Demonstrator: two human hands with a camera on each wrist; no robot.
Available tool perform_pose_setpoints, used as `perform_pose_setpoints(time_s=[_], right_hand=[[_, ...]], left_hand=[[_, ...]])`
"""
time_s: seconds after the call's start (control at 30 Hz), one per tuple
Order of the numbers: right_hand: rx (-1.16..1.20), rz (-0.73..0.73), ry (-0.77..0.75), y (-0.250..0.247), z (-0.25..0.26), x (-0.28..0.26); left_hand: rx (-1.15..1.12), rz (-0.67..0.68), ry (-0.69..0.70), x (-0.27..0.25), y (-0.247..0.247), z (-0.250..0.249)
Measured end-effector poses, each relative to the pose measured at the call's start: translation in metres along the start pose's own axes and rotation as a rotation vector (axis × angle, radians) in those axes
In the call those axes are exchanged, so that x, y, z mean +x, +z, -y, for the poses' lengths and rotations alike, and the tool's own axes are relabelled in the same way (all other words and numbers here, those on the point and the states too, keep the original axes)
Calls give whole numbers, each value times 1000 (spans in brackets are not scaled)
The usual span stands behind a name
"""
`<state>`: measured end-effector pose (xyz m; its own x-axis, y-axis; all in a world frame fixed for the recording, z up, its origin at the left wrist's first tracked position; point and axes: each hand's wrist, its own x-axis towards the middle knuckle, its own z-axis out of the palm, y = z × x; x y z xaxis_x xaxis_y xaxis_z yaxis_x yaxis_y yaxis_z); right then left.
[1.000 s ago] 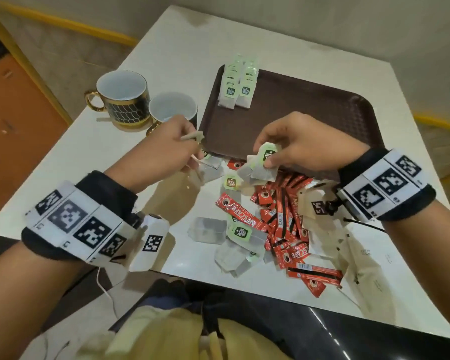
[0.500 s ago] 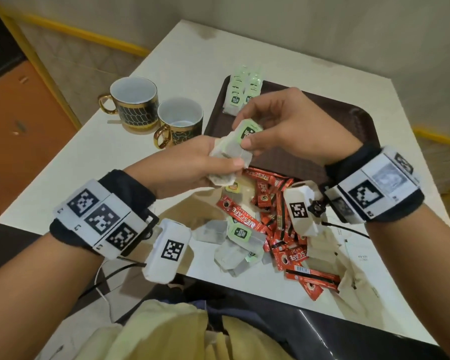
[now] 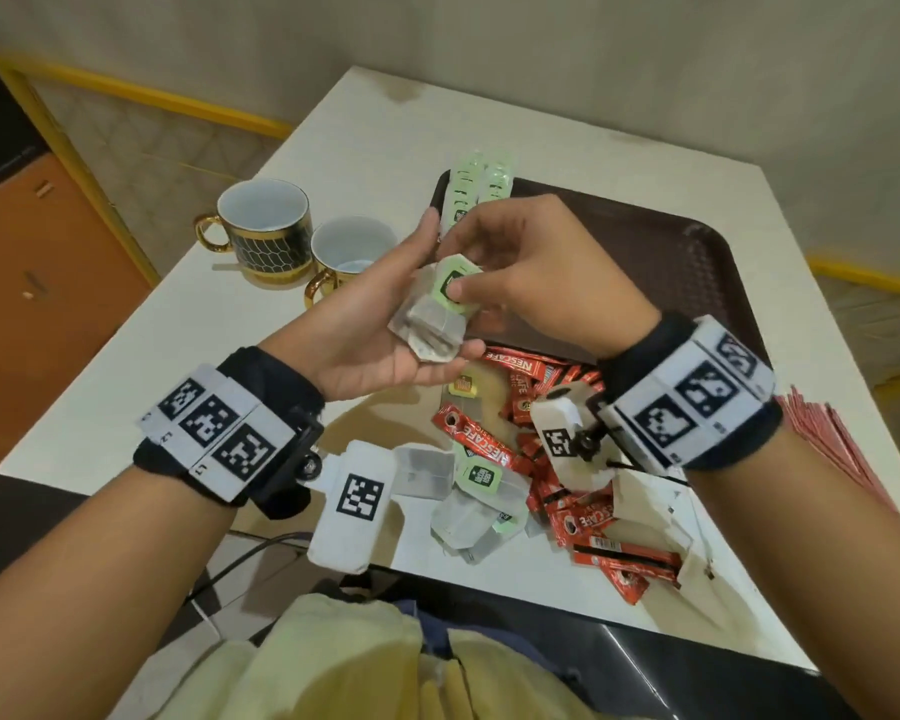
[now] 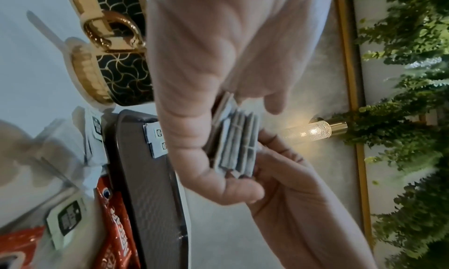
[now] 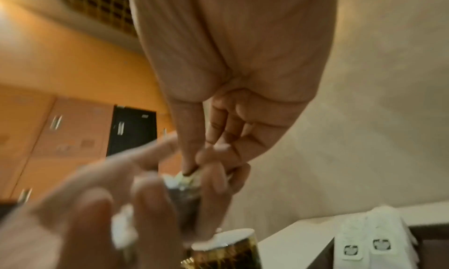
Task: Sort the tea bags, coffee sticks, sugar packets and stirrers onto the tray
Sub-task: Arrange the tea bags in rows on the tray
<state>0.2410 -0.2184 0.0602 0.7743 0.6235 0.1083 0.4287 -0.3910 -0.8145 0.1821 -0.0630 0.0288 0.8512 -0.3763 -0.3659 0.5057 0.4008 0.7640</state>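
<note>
My left hand (image 3: 380, 335) is raised palm up over the tray's near edge and holds a small stack of tea bags (image 3: 427, 330) in its curled fingers. In the left wrist view the stack (image 4: 238, 144) sits edge-on between thumb and fingers. My right hand (image 3: 531, 272) pinches the green tag (image 3: 455, 285) of the top bag. Two rows of tea bags (image 3: 476, 184) lie at the far left of the brown tray (image 3: 671, 262). Red coffee sticks (image 3: 515, 433) and loose tea bags (image 3: 468, 491) are piled on the table in front of it.
Two gold-and-black cups (image 3: 263, 226) (image 3: 352, 246) stand left of the tray. White paper packets (image 3: 645, 501) lie by the coffee sticks, near the table's front edge. A red stack (image 3: 827, 449) sits at the right edge. Most of the tray's surface is bare.
Both hands rose from the pile and came together. The right hand brought its tea bag onto the bags in the left hand, whose palm turned up.
</note>
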Motion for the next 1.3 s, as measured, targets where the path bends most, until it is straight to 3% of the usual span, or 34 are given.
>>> perform_pose_setpoints(time_s=[0.13,0.2,0.3,0.4,0.6,0.77,0.83,0.9,0.97,1.0,1.13,1.3], right_hand=[[-43,-85,-2,1,-11,7],[-92,-43,45,0,-18,6],[-481,299,113,13,-32,1],[-650,600,85,35,-39,-1],[-999,876,26,65,-48,5],[-840,1038,94,71,-40,-11],[-673,1004,102,68,-33,-10],[-552,802,97,58,-31,0],[-595,603,62,50,-33,12],[-629,571,53,49,-35,17],[-770,674,55,73,-38,24],[-857,668,-139,89,-33,18]], left_hand=[[50,-94,55,-6,-8,1],[8,-169,79,-12,-18,0],[-55,-272,148,-23,-34,-4],[-103,-345,204,-32,-45,-5],[-50,-385,232,-41,-49,-2],[-84,-408,219,-44,-53,1],[-107,-406,207,-44,-54,2],[-121,-409,191,-44,-55,2],[-139,-426,177,-42,-54,1],[-147,-437,172,-41,-53,1],[-138,-468,150,-34,-48,-1],[-161,-513,158,-32,-48,-2]])
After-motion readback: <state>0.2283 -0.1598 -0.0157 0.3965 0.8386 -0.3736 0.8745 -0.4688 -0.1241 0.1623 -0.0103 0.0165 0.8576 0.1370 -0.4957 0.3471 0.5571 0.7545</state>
